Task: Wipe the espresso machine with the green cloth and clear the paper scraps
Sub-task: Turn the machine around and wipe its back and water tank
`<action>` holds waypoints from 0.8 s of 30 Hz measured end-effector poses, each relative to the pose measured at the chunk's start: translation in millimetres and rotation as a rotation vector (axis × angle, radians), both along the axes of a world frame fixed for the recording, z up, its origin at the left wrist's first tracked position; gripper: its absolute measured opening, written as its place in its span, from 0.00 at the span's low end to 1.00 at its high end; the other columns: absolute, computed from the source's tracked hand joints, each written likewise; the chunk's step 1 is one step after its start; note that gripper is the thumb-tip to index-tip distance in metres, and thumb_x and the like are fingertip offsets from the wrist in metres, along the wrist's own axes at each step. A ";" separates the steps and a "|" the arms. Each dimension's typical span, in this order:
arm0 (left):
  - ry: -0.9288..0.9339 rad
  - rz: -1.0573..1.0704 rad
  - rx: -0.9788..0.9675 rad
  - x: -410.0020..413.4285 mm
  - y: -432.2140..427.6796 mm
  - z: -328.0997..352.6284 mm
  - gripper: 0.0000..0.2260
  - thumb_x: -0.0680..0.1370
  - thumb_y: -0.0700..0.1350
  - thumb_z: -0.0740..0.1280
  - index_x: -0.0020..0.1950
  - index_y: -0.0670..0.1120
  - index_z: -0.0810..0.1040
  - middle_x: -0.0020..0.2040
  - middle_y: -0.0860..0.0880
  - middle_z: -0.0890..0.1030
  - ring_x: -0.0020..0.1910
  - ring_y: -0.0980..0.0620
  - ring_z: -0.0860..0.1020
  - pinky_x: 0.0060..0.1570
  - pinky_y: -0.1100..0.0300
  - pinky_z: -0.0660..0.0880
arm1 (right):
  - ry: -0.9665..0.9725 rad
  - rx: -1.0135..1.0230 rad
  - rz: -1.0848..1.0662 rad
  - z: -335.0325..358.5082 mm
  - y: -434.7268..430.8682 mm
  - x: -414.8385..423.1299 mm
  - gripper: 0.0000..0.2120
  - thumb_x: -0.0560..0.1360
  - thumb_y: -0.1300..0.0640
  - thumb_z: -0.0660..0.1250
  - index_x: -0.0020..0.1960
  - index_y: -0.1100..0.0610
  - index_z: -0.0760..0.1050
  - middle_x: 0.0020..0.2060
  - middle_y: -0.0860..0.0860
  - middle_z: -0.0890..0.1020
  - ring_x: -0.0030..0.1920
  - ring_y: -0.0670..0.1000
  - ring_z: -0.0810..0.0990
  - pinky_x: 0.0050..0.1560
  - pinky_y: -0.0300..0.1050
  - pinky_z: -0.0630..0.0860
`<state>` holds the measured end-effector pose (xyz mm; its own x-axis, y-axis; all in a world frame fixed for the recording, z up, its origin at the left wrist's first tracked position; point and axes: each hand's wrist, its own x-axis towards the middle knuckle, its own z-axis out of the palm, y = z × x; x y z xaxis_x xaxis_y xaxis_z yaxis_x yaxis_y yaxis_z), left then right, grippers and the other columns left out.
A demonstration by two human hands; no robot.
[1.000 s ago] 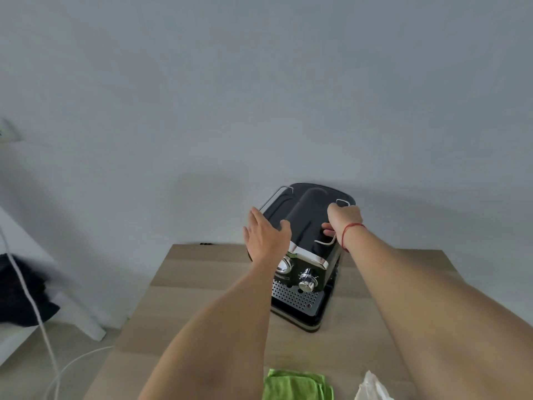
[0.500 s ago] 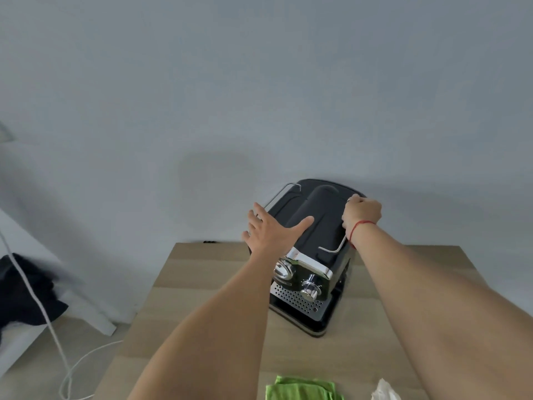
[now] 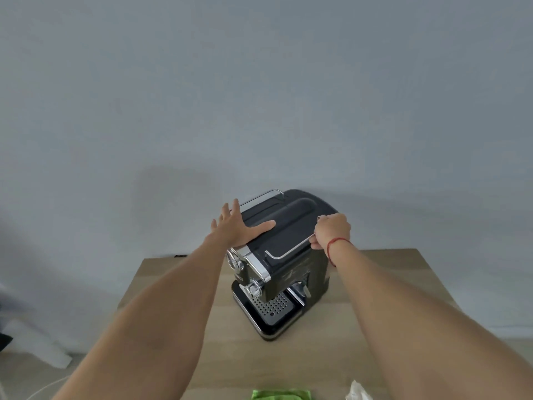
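Note:
A black espresso machine [image 3: 284,246] with chrome trim and a perforated drip tray stands at the back of the wooden table [image 3: 173,290], turned at an angle. My left hand [image 3: 239,226] lies flat with spread fingers on the machine's top left edge. My right hand [image 3: 331,230] grips the chrome rail on the machine's right top edge, fingers curled round it. The green cloth [image 3: 281,394] lies folded at the table's near edge. A crumpled white paper scrap [image 3: 357,392] lies just right of the cloth.
A plain grey wall rises directly behind the table. On the floor at the left a white cable [image 3: 43,389] trails beside a white furniture leg [image 3: 49,349].
The machine has turned, so its front now faces more to the right. My left hand has slid further onto the top, and my right hand has moved right along the rail.

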<state>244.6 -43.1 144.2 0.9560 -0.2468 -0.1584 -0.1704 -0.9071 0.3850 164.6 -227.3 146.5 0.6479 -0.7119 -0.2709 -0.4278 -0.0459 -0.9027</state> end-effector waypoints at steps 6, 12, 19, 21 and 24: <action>-0.170 0.148 0.024 -47.5 -35.8 -0.3 0.35 0.78 0.65 0.55 0.74 0.40 0.64 0.79 0.40 0.53 0.79 0.43 0.49 0.75 0.41 0.45 | 0.210 -0.589 0.281 19.5 -4.3 -9.4 0.15 0.80 0.56 0.61 0.61 0.66 0.75 0.58 0.62 0.80 0.58 0.63 0.79 0.57 0.50 0.75; -0.247 0.345 -0.143 -94.0 -74.8 -14.3 0.32 0.81 0.60 0.46 0.78 0.41 0.56 0.79 0.43 0.55 0.79 0.47 0.47 0.76 0.48 0.39 | 0.225 -0.708 0.355 14.7 -9.2 -10.6 0.14 0.82 0.59 0.58 0.61 0.65 0.74 0.58 0.63 0.79 0.57 0.62 0.79 0.57 0.50 0.75; -0.239 0.389 -0.097 -93.7 -83.1 -14.8 0.33 0.81 0.61 0.46 0.78 0.40 0.56 0.79 0.39 0.54 0.79 0.43 0.46 0.75 0.45 0.38 | 0.219 -0.752 0.383 9.2 -14.1 -1.7 0.11 0.81 0.62 0.59 0.59 0.65 0.76 0.54 0.62 0.81 0.54 0.61 0.81 0.57 0.53 0.79; -0.263 0.366 -0.080 -90.3 -80.3 -15.1 0.33 0.80 0.61 0.47 0.77 0.39 0.59 0.78 0.39 0.57 0.79 0.42 0.49 0.76 0.45 0.41 | 0.232 -0.722 0.379 10.4 -15.9 1.3 0.12 0.81 0.62 0.59 0.60 0.65 0.75 0.56 0.61 0.80 0.55 0.61 0.80 0.58 0.52 0.78; -0.274 0.333 -0.081 -81.2 -77.1 -13.8 0.34 0.80 0.61 0.48 0.76 0.37 0.62 0.77 0.38 0.60 0.78 0.41 0.53 0.76 0.47 0.44 | 0.238 -0.645 0.350 12.7 -16.4 6.0 0.13 0.80 0.61 0.60 0.61 0.66 0.74 0.57 0.62 0.79 0.57 0.61 0.79 0.58 0.50 0.77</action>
